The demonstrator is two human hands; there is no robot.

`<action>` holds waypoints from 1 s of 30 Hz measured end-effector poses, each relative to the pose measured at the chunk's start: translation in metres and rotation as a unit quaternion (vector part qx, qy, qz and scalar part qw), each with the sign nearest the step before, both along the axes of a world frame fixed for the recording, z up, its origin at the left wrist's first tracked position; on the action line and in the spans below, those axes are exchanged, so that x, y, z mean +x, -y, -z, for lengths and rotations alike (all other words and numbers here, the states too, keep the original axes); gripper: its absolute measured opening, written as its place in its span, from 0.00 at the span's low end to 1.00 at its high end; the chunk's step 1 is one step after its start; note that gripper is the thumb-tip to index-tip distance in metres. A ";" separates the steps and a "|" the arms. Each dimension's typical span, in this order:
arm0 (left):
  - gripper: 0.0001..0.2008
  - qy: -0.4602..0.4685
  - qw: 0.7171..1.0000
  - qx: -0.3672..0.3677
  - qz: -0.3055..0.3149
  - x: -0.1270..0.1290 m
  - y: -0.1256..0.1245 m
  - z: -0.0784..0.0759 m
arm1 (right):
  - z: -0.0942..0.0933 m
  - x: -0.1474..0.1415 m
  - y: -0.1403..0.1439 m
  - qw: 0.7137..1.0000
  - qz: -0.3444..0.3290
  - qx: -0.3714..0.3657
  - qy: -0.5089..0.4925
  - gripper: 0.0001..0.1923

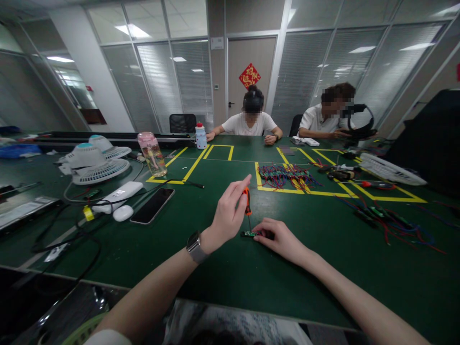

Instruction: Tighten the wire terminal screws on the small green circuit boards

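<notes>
My left hand, with a watch on its wrist, grips an orange-handled screwdriver upright, tip down on a small green circuit board. My right hand presses that board flat against the green table and covers its right end. Both hands meet near the middle of the table.
A black phone, white mouse, white fans and a pink-capped bottle lie to the left. A pile of boards with red and blue wires lies ahead inside yellow tape. Two people sit at the far side.
</notes>
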State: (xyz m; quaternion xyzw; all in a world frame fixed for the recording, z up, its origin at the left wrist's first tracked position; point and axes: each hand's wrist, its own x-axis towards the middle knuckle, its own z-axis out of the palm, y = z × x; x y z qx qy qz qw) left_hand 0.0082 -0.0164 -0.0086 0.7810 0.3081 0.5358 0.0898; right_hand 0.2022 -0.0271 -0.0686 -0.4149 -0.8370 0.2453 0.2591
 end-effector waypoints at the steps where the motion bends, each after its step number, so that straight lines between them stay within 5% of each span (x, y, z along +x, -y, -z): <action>1: 0.21 0.004 1.000 -0.003 0.000 0.000 -0.001 0.000 | 0.000 0.000 0.000 1.000 0.000 0.000 0.000 0.07; 8: 0.11 0.015 0.999 0.024 -0.032 -0.004 -0.002 0.000 | 0.001 0.000 -0.001 1.000 0.000 0.001 0.002 0.06; 14: 0.18 0.018 0.999 -0.002 0.026 -0.003 -0.002 0.002 | 0.000 0.000 0.000 1.000 0.000 0.005 0.001 0.06; 20: 0.13 0.023 0.999 0.023 -0.022 -0.002 -0.002 0.000 | 0.001 0.000 -0.001 1.000 0.001 0.003 0.001 0.06; 30: 0.20 0.007 1.000 -0.010 0.012 -0.002 -0.002 0.004 | 0.000 0.000 -0.001 1.000 -0.001 0.001 -0.002 0.07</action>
